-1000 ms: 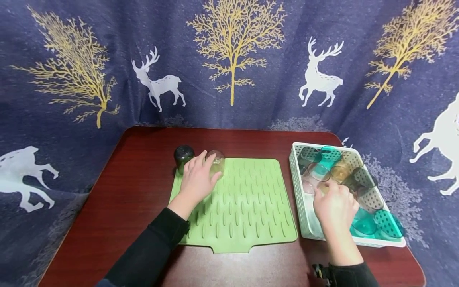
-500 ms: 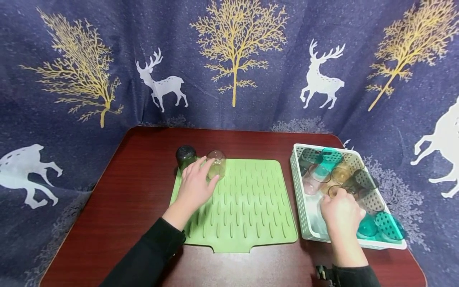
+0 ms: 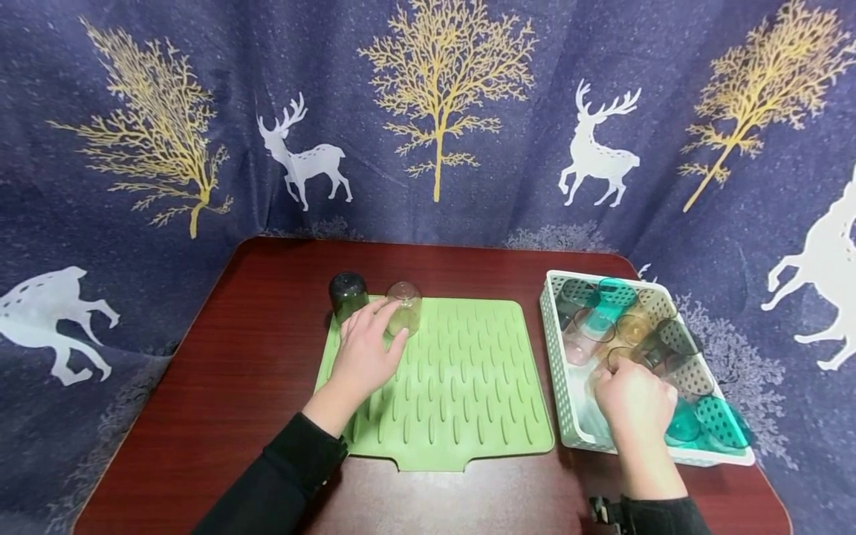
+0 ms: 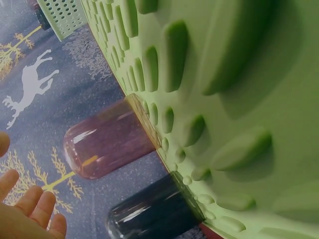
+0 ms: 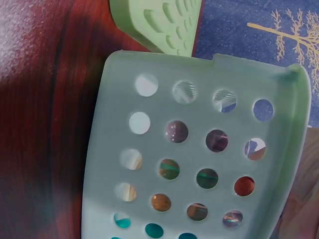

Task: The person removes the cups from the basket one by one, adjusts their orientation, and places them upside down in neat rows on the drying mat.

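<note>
My left hand [image 3: 368, 349] hovers over the green drying mat [image 3: 461, 371], fingers spread and relaxed. Just beyond its fingertips, a clear pinkish glass [image 3: 405, 305] stands upside down on the mat; the left wrist view shows a gap between the fingers [image 4: 42, 209] and this glass [image 4: 112, 139]. Left of it stands a dark glass [image 3: 348, 297], also upside down. Inside the white basket [image 3: 568, 394], my right hand [image 3: 635, 401] has its fingers curled at the rim of an amber glass [image 3: 620, 358] and grips it; the fingertips are hidden behind the hand.
Several other glasses fill the basket, among them teal glasses [image 3: 614, 293], a pink glass [image 3: 580, 345] and smoky glasses. The basket's perforated wall [image 5: 194, 149] takes up most of the right wrist view. A patterned curtain [image 3: 495, 148] hangs behind the reddish-brown table [image 3: 221, 371].
My left hand has drawn back slightly from the pinkish glass. My right hand has shifted a little toward the near side of the basket, bringing the amber glass's rim into view.
</note>
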`<action>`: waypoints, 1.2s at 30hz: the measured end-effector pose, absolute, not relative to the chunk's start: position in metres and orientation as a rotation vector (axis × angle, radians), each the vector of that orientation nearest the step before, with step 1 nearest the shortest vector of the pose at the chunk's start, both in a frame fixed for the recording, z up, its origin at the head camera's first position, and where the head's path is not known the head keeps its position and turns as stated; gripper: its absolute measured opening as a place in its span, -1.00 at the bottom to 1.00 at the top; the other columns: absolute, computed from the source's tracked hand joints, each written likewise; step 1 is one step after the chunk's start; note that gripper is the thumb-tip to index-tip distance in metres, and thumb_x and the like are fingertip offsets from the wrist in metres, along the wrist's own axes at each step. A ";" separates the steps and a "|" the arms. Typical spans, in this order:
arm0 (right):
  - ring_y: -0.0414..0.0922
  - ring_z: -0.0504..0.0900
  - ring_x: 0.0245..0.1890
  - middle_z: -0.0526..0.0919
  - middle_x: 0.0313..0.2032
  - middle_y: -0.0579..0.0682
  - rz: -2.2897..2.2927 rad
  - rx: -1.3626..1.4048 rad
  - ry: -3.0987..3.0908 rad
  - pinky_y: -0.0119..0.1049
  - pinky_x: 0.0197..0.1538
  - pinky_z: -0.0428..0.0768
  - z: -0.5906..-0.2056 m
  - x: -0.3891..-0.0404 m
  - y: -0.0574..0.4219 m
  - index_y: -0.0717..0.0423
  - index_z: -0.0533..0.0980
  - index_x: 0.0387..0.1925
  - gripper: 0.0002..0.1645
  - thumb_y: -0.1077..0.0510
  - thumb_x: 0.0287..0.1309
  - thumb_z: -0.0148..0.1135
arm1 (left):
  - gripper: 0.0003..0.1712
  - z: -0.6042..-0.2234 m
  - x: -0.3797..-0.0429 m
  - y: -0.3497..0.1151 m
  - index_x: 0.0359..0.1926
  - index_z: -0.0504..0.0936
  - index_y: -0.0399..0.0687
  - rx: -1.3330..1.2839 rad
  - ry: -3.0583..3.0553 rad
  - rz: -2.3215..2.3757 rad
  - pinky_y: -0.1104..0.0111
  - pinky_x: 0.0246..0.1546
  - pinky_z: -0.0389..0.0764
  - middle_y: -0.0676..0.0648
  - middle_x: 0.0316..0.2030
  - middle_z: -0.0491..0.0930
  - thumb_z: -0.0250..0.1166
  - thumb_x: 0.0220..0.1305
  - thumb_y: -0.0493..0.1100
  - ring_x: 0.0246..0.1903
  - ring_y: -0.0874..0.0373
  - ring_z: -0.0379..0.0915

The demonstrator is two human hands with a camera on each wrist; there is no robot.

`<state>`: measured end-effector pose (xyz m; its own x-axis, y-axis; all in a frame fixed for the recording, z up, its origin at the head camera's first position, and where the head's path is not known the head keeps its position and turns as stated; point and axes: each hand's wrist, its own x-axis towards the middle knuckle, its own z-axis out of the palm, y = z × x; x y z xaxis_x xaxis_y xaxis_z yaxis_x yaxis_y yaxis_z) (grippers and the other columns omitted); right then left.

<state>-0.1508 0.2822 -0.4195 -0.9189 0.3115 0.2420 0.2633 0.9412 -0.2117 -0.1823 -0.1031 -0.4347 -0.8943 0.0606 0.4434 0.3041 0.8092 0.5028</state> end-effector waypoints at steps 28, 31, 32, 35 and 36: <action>0.12 0.62 -0.17 0.70 -0.25 0.15 0.710 -0.340 -2.518 0.02 -0.07 0.39 -0.351 -0.136 0.239 0.11 0.64 -0.23 -0.69 -0.02 0.18 0.20 | -0.48 -0.439 -0.174 -0.096 0.24 0.39 0.12 -0.286 -2.587 -0.848 -0.02 0.24 0.14 -0.12 0.23 0.36 0.13 0.26 0.02 0.21 -0.09 0.24; 0.06 0.64 -0.20 0.72 -0.25 0.10 0.803 -0.281 -2.548 -0.08 -0.12 0.45 -0.364 -0.140 0.226 0.07 0.65 -0.24 -0.72 -0.03 0.15 0.23 | -0.48 -0.443 -0.173 -0.093 0.24 0.39 0.14 -0.300 -2.600 -0.853 -0.03 0.24 0.12 -0.10 0.24 0.36 0.13 0.26 0.02 0.23 -0.08 0.23; 0.02 0.65 -0.21 0.73 -0.26 0.07 0.842 -0.274 -2.559 -0.13 -0.14 0.47 -0.369 -0.141 0.222 0.05 0.65 -0.25 -0.72 -0.04 0.14 0.24 | -0.48 -0.444 -0.173 -0.092 0.24 0.39 0.14 -0.307 -2.604 -0.857 -0.04 0.25 0.11 -0.10 0.24 0.36 0.13 0.26 0.02 0.24 -0.08 0.22; -0.09 0.62 -0.26 0.73 -0.26 0.03 0.963 -0.265 -2.598 -0.27 -0.21 0.48 -0.385 -0.146 0.209 0.02 0.65 -0.25 -0.72 -0.06 0.14 0.24 | -0.48 -0.448 -0.171 -0.088 0.25 0.38 0.15 -0.331 -2.626 -0.834 -0.03 0.26 0.11 -0.07 0.24 0.35 0.12 0.26 0.04 0.26 -0.04 0.21; -0.12 0.61 -0.26 0.72 -0.25 0.01 1.005 -0.267 -2.612 -0.30 -0.22 0.48 -0.391 -0.147 0.205 0.01 0.65 -0.24 -0.71 -0.07 0.14 0.24 | -0.48 -0.449 -0.171 -0.087 0.25 0.38 0.15 -0.343 -2.636 -0.818 -0.03 0.26 0.12 -0.07 0.25 0.35 0.11 0.26 0.05 0.26 -0.02 0.21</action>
